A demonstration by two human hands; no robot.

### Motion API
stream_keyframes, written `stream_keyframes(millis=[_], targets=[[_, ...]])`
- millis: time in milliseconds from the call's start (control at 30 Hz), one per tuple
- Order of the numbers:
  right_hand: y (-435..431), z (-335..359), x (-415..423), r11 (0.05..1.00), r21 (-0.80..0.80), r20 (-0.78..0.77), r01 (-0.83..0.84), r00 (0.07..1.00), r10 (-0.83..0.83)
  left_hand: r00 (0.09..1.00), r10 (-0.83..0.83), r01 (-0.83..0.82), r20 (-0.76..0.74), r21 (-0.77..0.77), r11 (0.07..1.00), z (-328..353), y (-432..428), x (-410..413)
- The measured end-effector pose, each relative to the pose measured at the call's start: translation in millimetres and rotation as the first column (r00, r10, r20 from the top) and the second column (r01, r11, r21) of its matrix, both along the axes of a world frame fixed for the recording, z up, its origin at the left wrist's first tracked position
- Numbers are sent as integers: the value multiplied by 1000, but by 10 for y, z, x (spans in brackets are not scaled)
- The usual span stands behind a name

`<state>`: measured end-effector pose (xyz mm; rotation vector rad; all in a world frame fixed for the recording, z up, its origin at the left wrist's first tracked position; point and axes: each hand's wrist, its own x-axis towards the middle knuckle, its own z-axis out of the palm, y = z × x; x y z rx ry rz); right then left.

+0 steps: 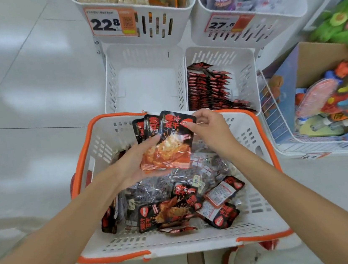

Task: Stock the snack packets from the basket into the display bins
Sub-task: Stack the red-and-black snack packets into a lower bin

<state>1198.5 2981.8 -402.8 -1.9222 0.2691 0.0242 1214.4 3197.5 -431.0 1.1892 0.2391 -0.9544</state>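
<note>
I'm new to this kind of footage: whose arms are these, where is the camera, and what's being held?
The camera sits on a person's head, looking down at their own bare arms. The left hand holds a fanned stack of black-and-red snack packets above a white, orange-rimmed basket; the right hand pinches the front packet's top corner. More loose packets lie in the basket. Beyond stand two white display bins: the left bin looks empty, the right bin holds rows of matching packets.
</note>
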Motion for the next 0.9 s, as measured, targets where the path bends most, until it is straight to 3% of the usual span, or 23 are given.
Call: stream_keyframes(millis=[133,233,333,500,567,667,767,833,900], targets=[[-41,-12,-25,998,-44,-5,34,999,-34,970,-117,90,212,135,987,31,-361,80],[-151,-5,-1,989,145,-142,15,990,6,926,-181,127,330,177,976,116,-585,102],[-276,54,18,980,200,-121,17,993,8,913,-260,214,315,173,961,162,-763,149],[-704,421,173,971,-52,-73,-235,970,231,822,-457,378,340,274,884,216,-978,462],[-897,535,284,889,-236,-156,-393,918,364,740,-568,466,360,334,819,269,-1122,617],[-1156,614,445,811,-275,-262,-517,852,454,636,-672,560,380,372,740,371,-1446,871],[-1534,665,618,867,-274,-185,-417,907,378,573,-652,501,496,418,758,410,-1807,1159],[-1903,633,726,876,-379,-118,-298,954,274,571,-576,367,585,446,816,317,-1984,1393],[-2304,523,824,849,-500,-54,-171,985,167,475,-553,190,685,534,824,155,-2081,1615]])
